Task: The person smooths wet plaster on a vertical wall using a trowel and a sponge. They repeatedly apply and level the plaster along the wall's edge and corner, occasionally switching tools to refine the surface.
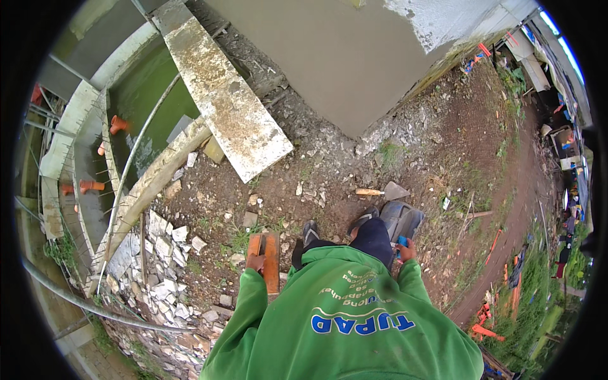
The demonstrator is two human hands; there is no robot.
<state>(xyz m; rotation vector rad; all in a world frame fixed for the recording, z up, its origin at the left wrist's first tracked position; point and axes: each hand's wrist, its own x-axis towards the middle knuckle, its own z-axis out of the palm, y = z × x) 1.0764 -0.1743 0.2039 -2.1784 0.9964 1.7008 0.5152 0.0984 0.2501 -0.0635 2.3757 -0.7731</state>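
Observation:
My left hand (256, 261) grips the handle of an orange-brown wooden float (271, 263), held low beside my left leg. My right hand (407, 250) is closed around a small blue thing (401, 241), whose kind I cannot make out. Just beyond that hand, by my right foot, is a dark grey shallow pan (400, 220); whether the hand touches it I cannot tell. A pointed trowel (395, 190) with a wooden handle lies on the dirt ahead of my feet.
A grey plastered wall (354, 69) forms a corner ahead. A stained plank (221, 95) slants down at the left beside a pool of green water (152, 85). Broken rubble (166, 253) piles up on the left. A bent pipe (95, 309) crosses the lower left. Orange scraps (486, 330) lie right.

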